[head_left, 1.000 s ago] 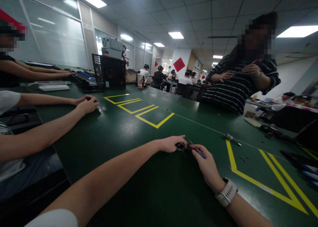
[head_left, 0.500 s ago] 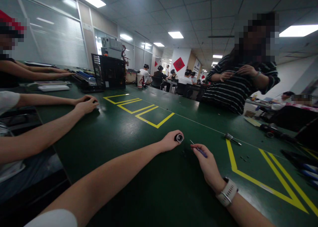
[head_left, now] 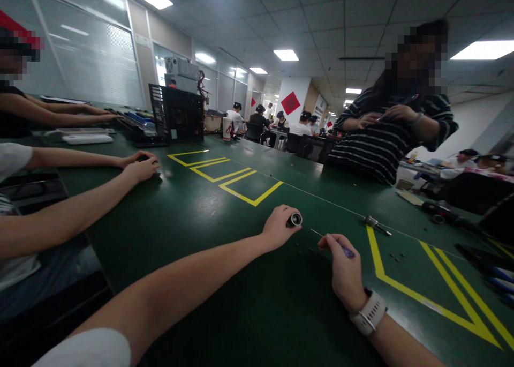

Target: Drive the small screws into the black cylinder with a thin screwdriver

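My left hand is closed around a small black cylinder with a silver ring end, held just above the green table. A little to its right, my right hand grips a thin screwdriver with a blue handle; its metal tip points left toward the cylinder without touching it. A white watch sits on my right wrist. Several tiny dark screws lie on the table between the two hands.
Another small screwdriver lies near yellow tape lines. More tools lie at the far right. A neighbour's arms rest on the table at left. A person in a striped top stands across. A black computer case stands behind.
My left hand lifted the cylinder off the table and turned its ring end to the right. My right hand shifted slightly right with the screwdriver.
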Motion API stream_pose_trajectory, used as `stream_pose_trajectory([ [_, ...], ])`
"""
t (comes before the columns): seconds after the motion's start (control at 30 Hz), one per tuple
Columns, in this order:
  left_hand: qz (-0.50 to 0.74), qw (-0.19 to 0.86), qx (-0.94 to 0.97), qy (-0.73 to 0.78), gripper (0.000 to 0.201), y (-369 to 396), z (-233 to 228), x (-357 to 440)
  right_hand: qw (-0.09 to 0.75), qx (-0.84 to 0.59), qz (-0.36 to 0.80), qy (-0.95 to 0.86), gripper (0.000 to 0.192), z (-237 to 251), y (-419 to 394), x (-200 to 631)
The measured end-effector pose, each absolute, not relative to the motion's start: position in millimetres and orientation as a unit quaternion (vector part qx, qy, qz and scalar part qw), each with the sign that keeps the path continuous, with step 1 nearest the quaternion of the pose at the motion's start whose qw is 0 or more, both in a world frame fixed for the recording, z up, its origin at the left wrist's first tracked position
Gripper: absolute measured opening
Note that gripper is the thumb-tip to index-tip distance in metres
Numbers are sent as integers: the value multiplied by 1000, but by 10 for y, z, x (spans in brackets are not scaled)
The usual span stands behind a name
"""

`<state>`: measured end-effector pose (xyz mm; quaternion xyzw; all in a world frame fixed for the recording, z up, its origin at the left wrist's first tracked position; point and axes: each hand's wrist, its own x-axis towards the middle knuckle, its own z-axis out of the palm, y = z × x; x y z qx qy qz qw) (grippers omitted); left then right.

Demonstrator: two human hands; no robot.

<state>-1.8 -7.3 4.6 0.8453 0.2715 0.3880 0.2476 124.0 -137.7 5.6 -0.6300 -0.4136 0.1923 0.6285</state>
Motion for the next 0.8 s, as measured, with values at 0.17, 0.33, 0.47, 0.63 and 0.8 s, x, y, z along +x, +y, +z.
stream_pose_trajectory([
  [0.17,400,285,826,276,33,-131,46,-33,682,-579,203,-399,38,60,-1421,1195],
  [0.33,418,405,762,284,32,-260,89,-7,665,-584,221,-410,37,37,-1400,1190],
  [0.47,393,581,620,351,36,-424,236,30,653,-600,217,-410,36,46,-1390,1206],
  [0.63,372,703,477,375,40,-566,430,-22,632,-616,179,-434,30,61,-1389,1220],
  [0.8,402,761,360,359,26,-724,643,-248,529,-654,230,-490,22,70,-1294,1185],
])
